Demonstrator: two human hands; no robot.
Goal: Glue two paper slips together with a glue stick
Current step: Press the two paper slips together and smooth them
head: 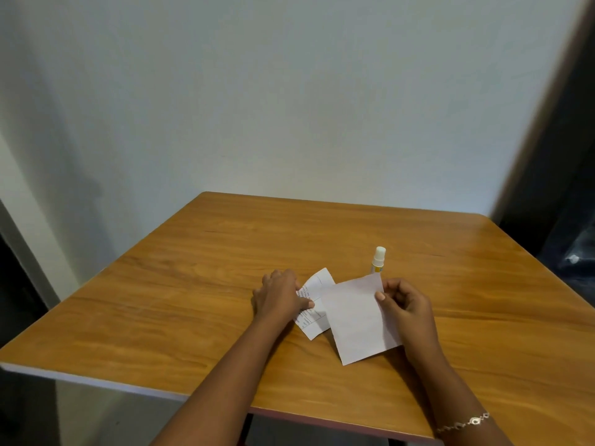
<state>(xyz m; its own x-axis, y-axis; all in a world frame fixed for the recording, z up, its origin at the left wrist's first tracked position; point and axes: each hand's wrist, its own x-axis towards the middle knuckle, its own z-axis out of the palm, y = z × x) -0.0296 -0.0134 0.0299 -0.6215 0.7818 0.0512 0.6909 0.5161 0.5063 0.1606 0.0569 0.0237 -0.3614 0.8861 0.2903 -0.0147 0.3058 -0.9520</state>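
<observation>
Grip status: right hand [406, 304] pinches the blank slip [357, 320] at its right edge, thumb on top, fingers curled behind; the slip's far edge looks lifted off the desk [193, 284], near corner down or close to it. Left hand [280, 296] is pressed flat, fingers together, pinning the printed slip [314, 304] to the desk at its left edge.

Outward from the right grip: blank slip extends left of the pinch and overlaps the printed slip's right side. Both slips run long axis near-to-far, tilted slightly. Printed slip sits between the two hands, touching the left one.

Glue stick [378, 260] stands upright just beyond the right grip, slightly to its left, right behind the blank slip's far corner. Cap looks on. Well apart from the left hand, with both slips in between.

Judgement: no glue visibly applied, so the task is at alignment or pre-glue stage. Key relation for the next move: the stick lies straight ahead of the right hand, so that hand is the natural one to fetch it, but it has to drop the blank slip first. Left can keep the printed slip pinned. Uncapping likely needs both hands. Risk: knocking the upright stick over when reaching past the raised slip.

Bracelet [463, 423] on the right wrist, irrelevant.
</observation>
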